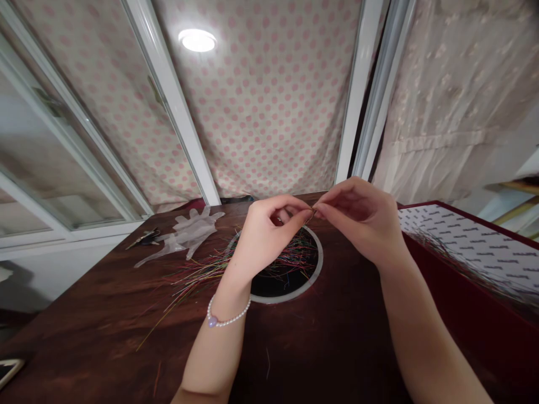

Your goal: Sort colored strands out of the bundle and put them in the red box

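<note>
Head view: my left hand (263, 233) and right hand (357, 216) both pinch one thin wire (312, 212) at twelve o'clock above the bench (105, 325) hole (290, 280); a loose pinch could drop it in.

L hand (263, 235) & R hand (362, 219) pinch thin wire (312, 211)

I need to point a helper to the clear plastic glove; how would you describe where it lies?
Start at the dark wooden table and find the round hole with coloured wires. The glove lies flat left of it, near the far edge. It is see-through, unlike the dark small tool beside it.
</note>
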Available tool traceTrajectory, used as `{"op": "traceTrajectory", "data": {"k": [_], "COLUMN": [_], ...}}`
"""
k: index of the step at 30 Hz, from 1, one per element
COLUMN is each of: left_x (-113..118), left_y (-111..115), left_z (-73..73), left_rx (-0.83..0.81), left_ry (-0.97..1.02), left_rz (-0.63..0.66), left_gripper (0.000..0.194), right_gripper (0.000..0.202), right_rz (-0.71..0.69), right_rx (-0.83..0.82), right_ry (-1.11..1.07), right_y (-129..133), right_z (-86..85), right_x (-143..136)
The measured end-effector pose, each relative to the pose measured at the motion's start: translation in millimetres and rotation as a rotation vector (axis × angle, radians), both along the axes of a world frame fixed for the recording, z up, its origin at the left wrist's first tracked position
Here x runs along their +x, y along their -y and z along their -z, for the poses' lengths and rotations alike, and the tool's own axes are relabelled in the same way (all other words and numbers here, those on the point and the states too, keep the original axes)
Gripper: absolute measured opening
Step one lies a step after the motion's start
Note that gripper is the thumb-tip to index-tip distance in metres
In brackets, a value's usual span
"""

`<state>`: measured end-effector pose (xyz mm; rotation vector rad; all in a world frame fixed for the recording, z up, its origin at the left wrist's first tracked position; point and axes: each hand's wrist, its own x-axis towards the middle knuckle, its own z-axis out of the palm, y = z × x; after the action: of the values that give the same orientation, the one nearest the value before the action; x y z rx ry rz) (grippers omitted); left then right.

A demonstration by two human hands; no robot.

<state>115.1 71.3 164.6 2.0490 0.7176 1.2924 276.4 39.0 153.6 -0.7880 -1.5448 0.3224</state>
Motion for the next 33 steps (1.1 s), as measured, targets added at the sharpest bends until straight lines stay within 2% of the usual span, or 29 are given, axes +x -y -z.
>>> {"op": "traceTrajectory", "data": {"k": [7,16,22,24,29,31,33], "left_x": [-0.3,-2.2,-4.9,-5.6,-6.6,-6.6,-6.5], "left_y": [-1.4,-4.5,-5.9,-5.2,-0.8,1.1,2.5], "left_z": [-2.5,-2.0,0.2,0.6,-2.3,-4.0,-5.1], "left_rx": [-0.027,-0.047,-0.078,-0.015,0.285,0.369,0.418], "left_ry": [-0.003,-0.014,-0.073,-0.104,-0.241,-0.274,-0.269], "left_rz": [-0.043,-0.059,-0.035,-0.051,-0.183,-0.201,-0.187], "left_gripper": [0.006,0.008,0.008,0.008,0.007,0.007,0.007], "right_gripper": [0.007,0.014,0.020,0.020,0.016,0.012,0.008], "right_rz": [0.032,0.206,0.213,0.206,0.282,0.255,0.170], "right_rx": [0.041,0.234,0.304,0.283,0.220,0.163,0.081], "right_ry": [0.026,0.299,0.416,0.427,0.358,0.259,0.134], "right_y": [1.1,4.3,6.0,6.0,4.9,5.3,6.3], "right_z": [0.5,-1.4,-3.0,-2.3,0.1,-0.1,-1.2], "right_x": [-0.9,-0.8,0.0,0.1,-2.2,-3.6,-4.0]}}
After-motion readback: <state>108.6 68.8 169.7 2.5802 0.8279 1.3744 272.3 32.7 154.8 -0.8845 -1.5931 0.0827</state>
